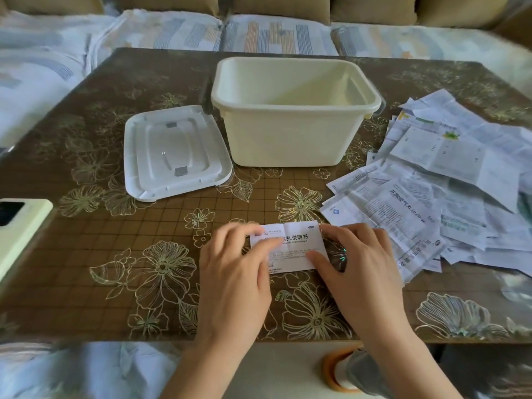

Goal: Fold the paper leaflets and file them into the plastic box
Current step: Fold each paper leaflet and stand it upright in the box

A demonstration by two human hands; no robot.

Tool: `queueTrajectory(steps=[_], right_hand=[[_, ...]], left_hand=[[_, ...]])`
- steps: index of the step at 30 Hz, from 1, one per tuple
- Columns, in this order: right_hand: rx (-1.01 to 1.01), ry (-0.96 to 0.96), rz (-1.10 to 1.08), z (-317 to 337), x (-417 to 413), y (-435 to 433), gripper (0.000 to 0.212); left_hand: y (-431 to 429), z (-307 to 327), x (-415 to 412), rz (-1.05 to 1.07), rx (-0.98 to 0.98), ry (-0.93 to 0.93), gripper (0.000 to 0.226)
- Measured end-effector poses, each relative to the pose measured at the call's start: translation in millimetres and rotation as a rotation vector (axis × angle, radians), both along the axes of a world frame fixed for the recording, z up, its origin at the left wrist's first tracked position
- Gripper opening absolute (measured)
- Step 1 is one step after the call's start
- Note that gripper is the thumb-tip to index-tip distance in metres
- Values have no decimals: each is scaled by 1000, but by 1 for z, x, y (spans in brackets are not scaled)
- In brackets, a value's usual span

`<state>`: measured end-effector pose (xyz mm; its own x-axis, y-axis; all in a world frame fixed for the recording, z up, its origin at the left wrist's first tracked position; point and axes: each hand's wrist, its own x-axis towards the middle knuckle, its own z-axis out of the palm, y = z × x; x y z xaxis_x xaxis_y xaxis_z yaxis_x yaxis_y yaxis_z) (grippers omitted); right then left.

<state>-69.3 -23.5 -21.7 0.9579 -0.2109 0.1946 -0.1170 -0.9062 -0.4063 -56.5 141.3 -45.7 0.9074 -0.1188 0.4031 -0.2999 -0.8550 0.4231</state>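
Note:
A folded white leaflet (299,240) with printed black characters lies flat on the table near the front middle. My left hand (233,272) presses its left part with straight fingers. My right hand (357,266) rests on its right edge, thumb on the lower right corner. The cream plastic box (288,139) stands open and looks empty at the back middle. A loose pile of unfolded leaflets (449,180) covers the table's right side.
The box's white lid (175,154) lies upside down left of the box. A pale green phone (20,228) lies at the left edge. The table (115,254) has a brown floral cover. A sofa with striped cushions (259,33) runs behind.

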Motion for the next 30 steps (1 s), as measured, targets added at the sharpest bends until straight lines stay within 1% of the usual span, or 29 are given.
queueTrajectory(steps=[4,7,9,11,13,18,20,22,23,25,27,28,30], right_hand=[[21,136,-40,13,5,7,50],[-32,194,-82,19,11,15,50],[-70,245,-111,23,15,19,53],[-51,305,-134,26,19,19,57],[-15,343,-149,28,22,17,58],[-13,307,-126,29,22,20,50],[81,274,-118,30,23,19,48],[226,266,-96,30,26,17,51],[330,261,-85,29,27,15,52],[577,238,-83,28,29,13,45],[740,200,-80,24,26,14,39],[760,164,-77,21,24,14,37],[725,90,-54,17,19,14,30]], left_hand=[[4,-2,4,-50,-19,16,32],[6,1,8,-65,-24,44,24],[5,3,13,-64,1,72,35],[4,4,17,-66,38,97,46],[5,6,20,-77,60,125,52],[7,6,20,-105,100,160,58],[7,6,19,-106,105,168,59],[7,7,19,-110,119,177,60],[7,7,19,-113,122,181,59],[7,7,20,-114,108,182,56],[6,6,19,-108,99,178,55],[6,5,19,-107,96,176,55],[7,5,18,-107,84,175,55]])
